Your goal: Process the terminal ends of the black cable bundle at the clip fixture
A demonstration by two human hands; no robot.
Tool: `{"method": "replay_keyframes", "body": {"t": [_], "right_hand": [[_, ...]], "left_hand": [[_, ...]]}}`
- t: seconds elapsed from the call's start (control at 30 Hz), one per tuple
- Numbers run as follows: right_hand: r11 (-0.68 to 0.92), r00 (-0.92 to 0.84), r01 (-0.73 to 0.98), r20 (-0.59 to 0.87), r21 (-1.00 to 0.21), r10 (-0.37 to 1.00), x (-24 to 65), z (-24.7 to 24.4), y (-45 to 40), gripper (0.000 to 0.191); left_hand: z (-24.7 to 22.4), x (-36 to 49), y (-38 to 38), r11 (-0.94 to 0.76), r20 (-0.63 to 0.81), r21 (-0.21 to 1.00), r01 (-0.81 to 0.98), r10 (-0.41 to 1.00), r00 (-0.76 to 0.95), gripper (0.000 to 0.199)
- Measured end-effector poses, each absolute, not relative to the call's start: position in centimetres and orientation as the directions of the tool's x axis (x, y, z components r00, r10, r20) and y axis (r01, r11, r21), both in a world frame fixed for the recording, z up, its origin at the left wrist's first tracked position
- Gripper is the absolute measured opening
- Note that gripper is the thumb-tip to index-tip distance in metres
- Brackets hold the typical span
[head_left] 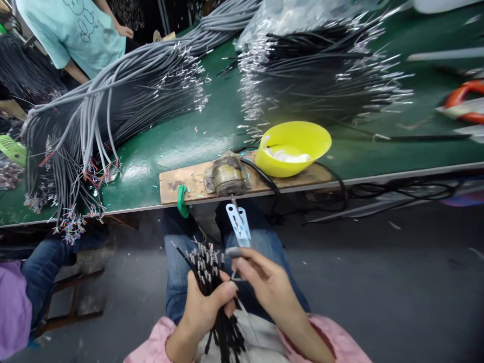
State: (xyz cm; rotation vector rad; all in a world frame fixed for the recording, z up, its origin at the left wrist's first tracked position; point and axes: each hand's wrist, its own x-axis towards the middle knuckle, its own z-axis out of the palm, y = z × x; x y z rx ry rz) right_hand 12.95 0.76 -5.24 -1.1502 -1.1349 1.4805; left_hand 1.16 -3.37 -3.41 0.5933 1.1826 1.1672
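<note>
A purple sleeve (15, 302) and a stool (73, 320) stand at the far left, well apart from the hands. Grey cables (124, 65) and black wires (56, 166) spread over that end of the table (219, 101), some hanging past its near edge. Next, over the lap, the left hand (202, 305) is closed around the bundle (206, 264); its long axis runs from the body toward the table, stripped ends up and leaning slightly left.

Beyond the bundle, a green clamp (183, 201) grips the board (174, 184), which carries the motor (227, 171). From its shaft a pale blue clip (245, 236) juts out past the edge, pointing back toward the hands. The right hand (266, 287) is nearer to it, fingertips just short of it and right beside the wire ends; finger and thumb are bent close together, but I cannot tell whether they pinch a strand.

Farther right, the yellow bowl (278, 164) sits on the board before more wires (321, 75), and an orange-handled tool (454, 98) lies at the far end. The table edge bounds the hands ahead; open floor (378, 282) leaves room to the right.
</note>
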Motion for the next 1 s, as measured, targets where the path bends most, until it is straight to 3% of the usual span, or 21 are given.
{"method": "replay_keyframes", "body": {"t": [0.13, 0.27, 0.37, 0.47, 0.57, 0.67, 0.73, 0.83, 0.93, 1.0], "right_hand": [[-0.019, -0.183, -0.101, 0.0, -0.995, 0.983, 13.4, -4.6, 1.0, 0.027], [0.112, -0.211, 0.012, 0.107, -0.994, 0.972, 13.3, -3.9, 1.1, 0.023], [0.098, -0.188, -0.007, 0.098, -0.995, 0.977, 13.1, -3.9, 1.0, 0.028], [-0.092, -0.268, -0.238, -0.026, -0.967, 0.963, 12.8, -4.1, 1.0, 0.029], [-0.379, -0.393, -0.532, -0.175, -0.757, 0.903, 12.3, -3.8, 1.0, 0.037], [-0.515, -0.472, -0.598, -0.249, -0.614, 0.845, 12.0, -3.3, 1.4, 0.044], [-0.534, -0.484, -0.546, -0.277, -0.646, 0.83, 12.2, -3.1, 2.1, 0.045], [-0.429, -0.353, -0.413, -0.293, -0.803, 0.889, 12.8, -2.7, 3.7, 0.042], [-0.22, -0.14, -0.261, -0.188, -0.94, 0.972, 13.3, -1.5, 5.6, 0.047], [-0.164, -0.141, -0.189, -0.139, -0.968, 0.98, 13.2, -0.3, 6.7, 0.051]], "left_hand": [[-3.1, 1.1, -3.0, 0.367, -0.426, 0.879, -0.304, 0.891, -0.155, 0.042], [-3.3, 0.8, -2.6, 0.37, -0.416, 0.877, -0.308, 0.904, -0.099, 0.044], [-3.8, 0.6, -2.4, 0.368, -0.405, 0.869, -0.331, 0.913, -0.045, 0.043], [-4.4, 0.4, -2.4, 0.37, -0.393, 0.869, -0.329, 0.92, -0.003, 0.045], [-4.6, 0.5, -2.3, 0.346, -0.363, 0.888, -0.303, 0.932, 0.001, 0.045], [-4.0, 0.7, -2.0, 0.287, -0.309, 0.921, -0.263, 0.95, -0.045, 0.039], [-3.3, 0.8, -1.8, 0.244, -0.266, 0.943, -0.225, 0.961, -0.076, 0.035], [-2.3, 0.7, -1.6, 0.19, -0.209, 0.97, -0.151, 0.97, -0.125, 0.025], [-1.5, 0.3, -1.5, 0.144, -0.154, 0.987, -0.071, 0.971, -0.181, 0.016], [-1.0, 0.1, -1.3, 0.114, -0.116, 0.993, -0.021, 0.974, -0.196, 0.012]]}}
